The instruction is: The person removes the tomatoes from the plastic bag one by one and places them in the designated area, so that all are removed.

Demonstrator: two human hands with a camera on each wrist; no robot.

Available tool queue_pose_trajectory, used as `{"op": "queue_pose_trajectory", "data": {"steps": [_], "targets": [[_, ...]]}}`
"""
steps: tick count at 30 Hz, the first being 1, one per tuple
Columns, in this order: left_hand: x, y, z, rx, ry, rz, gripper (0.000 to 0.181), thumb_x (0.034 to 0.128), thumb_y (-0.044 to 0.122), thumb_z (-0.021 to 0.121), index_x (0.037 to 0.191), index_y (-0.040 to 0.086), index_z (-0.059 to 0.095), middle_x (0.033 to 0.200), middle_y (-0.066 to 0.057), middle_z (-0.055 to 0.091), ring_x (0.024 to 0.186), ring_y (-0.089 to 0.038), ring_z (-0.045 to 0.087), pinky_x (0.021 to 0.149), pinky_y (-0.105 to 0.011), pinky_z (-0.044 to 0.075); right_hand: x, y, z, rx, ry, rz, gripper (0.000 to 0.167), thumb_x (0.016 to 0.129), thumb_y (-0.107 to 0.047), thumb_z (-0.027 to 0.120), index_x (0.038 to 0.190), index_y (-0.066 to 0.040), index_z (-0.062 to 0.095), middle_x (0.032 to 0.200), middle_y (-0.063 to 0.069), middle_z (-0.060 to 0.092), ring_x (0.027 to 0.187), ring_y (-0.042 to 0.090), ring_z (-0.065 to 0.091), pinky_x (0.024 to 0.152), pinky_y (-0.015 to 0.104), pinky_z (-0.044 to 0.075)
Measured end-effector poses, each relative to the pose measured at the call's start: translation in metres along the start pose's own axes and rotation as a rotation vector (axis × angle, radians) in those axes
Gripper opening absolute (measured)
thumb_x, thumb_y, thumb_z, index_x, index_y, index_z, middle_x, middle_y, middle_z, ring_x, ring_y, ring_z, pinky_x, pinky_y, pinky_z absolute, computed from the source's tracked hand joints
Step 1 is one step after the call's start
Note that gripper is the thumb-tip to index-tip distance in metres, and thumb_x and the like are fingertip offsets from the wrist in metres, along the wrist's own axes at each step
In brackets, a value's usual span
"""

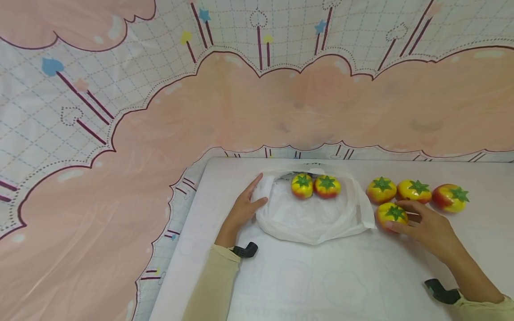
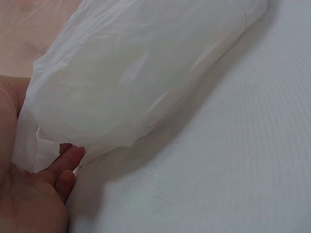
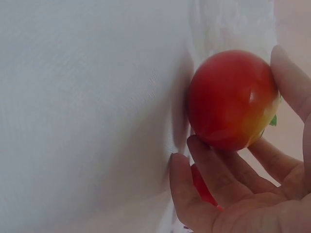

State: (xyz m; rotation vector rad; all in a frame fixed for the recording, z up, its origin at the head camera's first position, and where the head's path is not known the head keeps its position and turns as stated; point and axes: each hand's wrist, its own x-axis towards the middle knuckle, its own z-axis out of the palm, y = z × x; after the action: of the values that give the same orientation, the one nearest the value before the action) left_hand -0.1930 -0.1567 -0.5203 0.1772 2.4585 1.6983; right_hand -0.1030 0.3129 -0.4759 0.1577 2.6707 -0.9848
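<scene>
1. Pinching one yellow-red fruit (image 1: pixel 389 216) in the right hand (image 1: pixel 429 226), at lower right of the head view.
2. Holding the white plastic bag (image 1: pixel 313 233) at its left edge with the left hand (image 1: pixel 242 206), lower centre.

White plastic bag (image 1: pixel 305 220), lower centre of the head view, mouth open, its left edge held by the left hand (image 1: pixel 242 207). Inside, two yellow-red fruits (image 1: pixel 302 186) with green star-shaped calyces, side by side. Lower right: similar fruit (image 1: pixel 387 214) gripped by the right hand (image 1: pixel 429 225), below a row of three more (image 1: pixel 381 191), the rightmost tilted.
</scene>
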Motion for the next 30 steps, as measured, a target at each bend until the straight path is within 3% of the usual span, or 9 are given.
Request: {"op": "queue_pose_trajectory", "data": {"steps": [9,11,16,18,30], "targets": [[0.000,0.003,0.001,0.000,-0.003,-0.021,0.078,0.0952,0.011,0.070,0.159,0.038,0.035,0.169,0.010,0.025,0.159,-0.016,0.014,0.131,-0.045,0.011,0.002,0.001,0.001,0.021,-0.014,0.014,0.100,0.086,-0.066,0.069,0.153,0.000,0.036,0.148,0.040,0.039,0.128,0.059,0.046,0.089,0.059,0.059],[-0.005,0.013,0.001,0.001,-0.005,-0.027,0.077,0.0954,0.010,0.069,0.160,0.035,0.034,0.170,0.007,0.024,0.160,-0.019,0.013,0.131,-0.047,0.010,0.002,0.002,0.000,0.023,-0.015,0.016,0.101,0.085,-0.067,0.069,0.154,-0.001,0.036,0.148,0.040,0.039,0.128,0.059,0.046,0.089,0.059,0.059],[-0.006,0.012,0.001,0.015,0.003,-0.013,0.076,0.0954,0.014,0.070,0.156,0.046,0.036,0.168,0.012,0.027,0.159,-0.018,0.016,0.131,-0.049,0.013,0.002,0.002,0.001,0.025,-0.008,0.011,0.100,0.085,-0.066,0.070,0.154,-0.001,0.036,0.148,0.040,0.039,0.128,0.060,0.046,0.089,0.059,0.059],[-0.001,0.003,0.001,0.022,0.006,-0.008,0.076,0.0953,0.016,0.071,0.153,0.052,0.036,0.167,0.016,0.027,0.159,-0.015,0.016,0.131,-0.047,0.014,0.002,0.003,0.001,0.027,-0.005,0.005,0.098,0.086,-0.064,0.071,0.153,-0.001,0.037,0.148,0.039,0.039,0.129,0.059,0.046,0.089,0.059,0.059],[0.000,0.001,0.001,0.015,0.002,-0.006,0.077,0.0950,0.015,0.071,0.153,0.053,0.036,0.167,0.016,0.027,0.158,-0.014,0.017,0.131,-0.046,0.013,0.000,0.000,0.002,0.036,0.006,-0.021,0.096,0.086,-0.063,0.071,0.153,-0.001,0.039,0.150,0.037,0.041,0.130,0.058,0.048,0.089,0.059,0.059]]}}
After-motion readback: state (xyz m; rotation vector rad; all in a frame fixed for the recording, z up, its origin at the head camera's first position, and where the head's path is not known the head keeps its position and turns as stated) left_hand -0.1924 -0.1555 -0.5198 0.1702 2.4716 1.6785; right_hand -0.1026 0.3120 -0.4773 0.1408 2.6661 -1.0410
